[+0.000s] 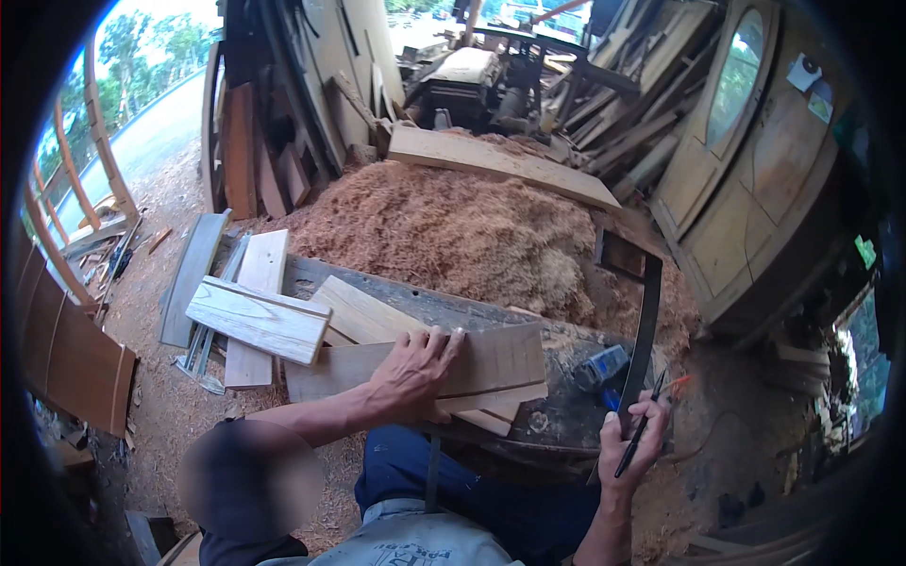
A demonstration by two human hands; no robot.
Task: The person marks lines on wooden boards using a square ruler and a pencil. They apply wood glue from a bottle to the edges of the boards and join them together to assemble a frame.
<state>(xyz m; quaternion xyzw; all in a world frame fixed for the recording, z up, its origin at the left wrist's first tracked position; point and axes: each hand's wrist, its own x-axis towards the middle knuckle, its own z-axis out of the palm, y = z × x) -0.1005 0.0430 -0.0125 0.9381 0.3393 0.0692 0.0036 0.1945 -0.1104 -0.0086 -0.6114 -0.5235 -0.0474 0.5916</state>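
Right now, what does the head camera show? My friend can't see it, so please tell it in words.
A person's left hand presses flat on a wooden board marked with pencil lines, lying on a dark workbench. The right hand holds a dark pen beside it. A big sawdust heap and stacked planks lie around.

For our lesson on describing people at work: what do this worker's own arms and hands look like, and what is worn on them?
Both forearms come in bare from the lower edge, with no sleeves in view. The left hand and right hand wear no gloves. No watch, ring or bandage shows. The arms look lean, with slim wrists and long fingers.
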